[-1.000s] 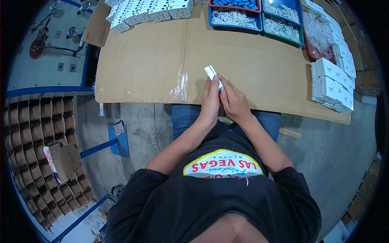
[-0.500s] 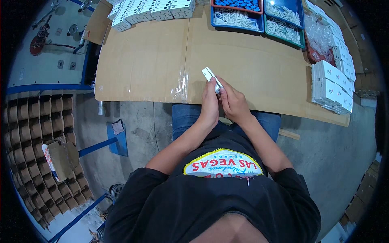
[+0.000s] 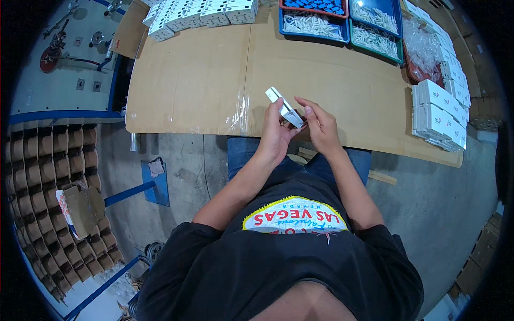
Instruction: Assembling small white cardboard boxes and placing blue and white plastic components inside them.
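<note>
A slim white box (image 3: pixel 285 108), slanting down to the right, is in my left hand (image 3: pixel 274 134). The thumb presses along its left side and the fingers pass beneath it. My right hand (image 3: pixel 323 128) is just right of the box's lower end, its index finger and thumb apart with nothing visible between them. Its lower fingers are partly hidden. Both hands are over the near edge of the cardboard-covered table (image 3: pixel 187 85).
Rows of white boxes (image 3: pixel 198 16) stand at the far left. Far right are a blue tray (image 3: pixel 313 37) of small white pieces, a red tray (image 3: pixel 300 8) of blue pieces, and a green-rimmed tray (image 3: pixel 375 51). Stacked white boxes (image 3: pixel 439 115) line the right edge.
My right hand has drawn away to the right from the box, its index finger and thumb spreading. The left hand keeps the box, which shows more of its side now.
</note>
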Demonstrator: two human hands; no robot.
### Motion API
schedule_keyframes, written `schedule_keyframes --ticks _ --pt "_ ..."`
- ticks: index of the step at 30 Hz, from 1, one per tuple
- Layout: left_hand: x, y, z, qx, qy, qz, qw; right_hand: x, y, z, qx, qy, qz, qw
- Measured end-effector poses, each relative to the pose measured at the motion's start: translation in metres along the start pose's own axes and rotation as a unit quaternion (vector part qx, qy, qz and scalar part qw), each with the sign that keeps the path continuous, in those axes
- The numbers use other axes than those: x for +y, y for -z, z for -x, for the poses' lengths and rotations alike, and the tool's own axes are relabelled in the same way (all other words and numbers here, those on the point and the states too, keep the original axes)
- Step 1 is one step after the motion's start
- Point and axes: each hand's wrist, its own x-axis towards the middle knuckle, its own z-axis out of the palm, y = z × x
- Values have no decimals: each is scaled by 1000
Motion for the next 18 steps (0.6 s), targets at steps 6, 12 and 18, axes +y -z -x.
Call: schedule_keyframes --ticks 6,12,18 --pt "2 4 -2 -19 24 -18 999 5 1 -2 -6 -15 -14 1000" --pt "4 -1 2 10 39 -35 999 5 3 -3 -7 -15 6 1000" --pt "5 12 -2 -42 60 -68 995 9 3 -3 -13 -16 11 1000"
